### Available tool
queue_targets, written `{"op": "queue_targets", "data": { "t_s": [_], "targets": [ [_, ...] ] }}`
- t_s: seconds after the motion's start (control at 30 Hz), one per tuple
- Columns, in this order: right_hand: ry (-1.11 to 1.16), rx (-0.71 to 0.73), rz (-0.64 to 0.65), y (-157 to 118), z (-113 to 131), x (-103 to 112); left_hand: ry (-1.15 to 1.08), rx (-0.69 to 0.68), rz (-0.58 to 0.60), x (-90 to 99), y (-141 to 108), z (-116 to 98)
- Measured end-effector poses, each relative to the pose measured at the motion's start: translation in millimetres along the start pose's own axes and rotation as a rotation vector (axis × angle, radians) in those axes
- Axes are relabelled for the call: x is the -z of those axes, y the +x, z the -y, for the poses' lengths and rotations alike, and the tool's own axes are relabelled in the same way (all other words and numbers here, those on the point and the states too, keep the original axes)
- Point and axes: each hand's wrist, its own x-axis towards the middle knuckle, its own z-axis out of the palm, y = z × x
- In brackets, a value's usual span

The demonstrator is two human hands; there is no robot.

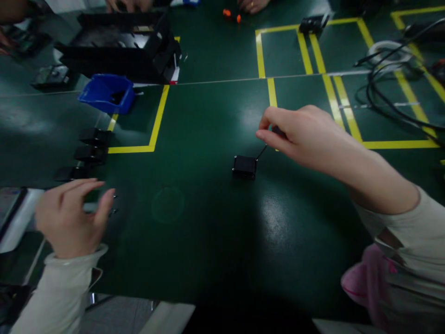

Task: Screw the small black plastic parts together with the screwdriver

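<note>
A small black rectangular box (245, 166) with bright screws at its corners lies flat on the green table (208, 222). My right hand (292, 130) is closed around the dark handle of a screwdriver (262, 151). Its thin shaft slants down to the box's upper right corner; I cannot tell if the tip touches the screw. Off to the left, my left hand (73, 213) hovers with thumb and fingers apart, holding nothing I can see and slightly blurred. Beside its thumb are a few small shiny pieces, probably screws (113, 212).
Several black blocks (91, 154) line the left side, below a blue bin (108, 93). Behind it stands a large black case (118, 51), with another person's hands (128, 4) at it. Coiled cables (378, 88) lie far right. An orange-handled tool (232, 16) rests at the back.
</note>
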Motion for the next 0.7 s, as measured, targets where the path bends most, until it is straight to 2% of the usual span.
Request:
{"op": "queue_targets", "data": {
  "t_s": [0.03,0.1,0.17,0.23,0.3,0.37,0.47,0.7],
  "targets": [
    [-0.002,-0.005,0.005,0,1,0,0.052,-0.103,-0.027,-7.6,10,-27],
    [0.002,-0.014,0.016,0,2,1,0.009,-0.29,0.055,-24.5,30,-82],
    [0.018,-0.02,0.021,0,4,2,-0.106,-0.418,0.146,-43.5,48,-130],
    [0.026,-0.026,0.017,0,6,3,-0.209,-0.508,0.248,-64.1,64,-168],
    [0.017,-0.034,0.016,0,8,4,-0.312,-0.542,0.32,-85.2,76,-194],
    [-0.004,-0.047,0.01,0,8,3,-0.39,-0.56,0.355,-104.6,85,-212],
    [-0.017,-0.066,-0.001,-1,8,3,-0.46,-0.536,0.393,-125.6,92,-228],
    [-0.015,-0.07,-0.029,-9,12,3,-0.558,-0.517,0.515,-141.0,91,-235]
  ]
}}
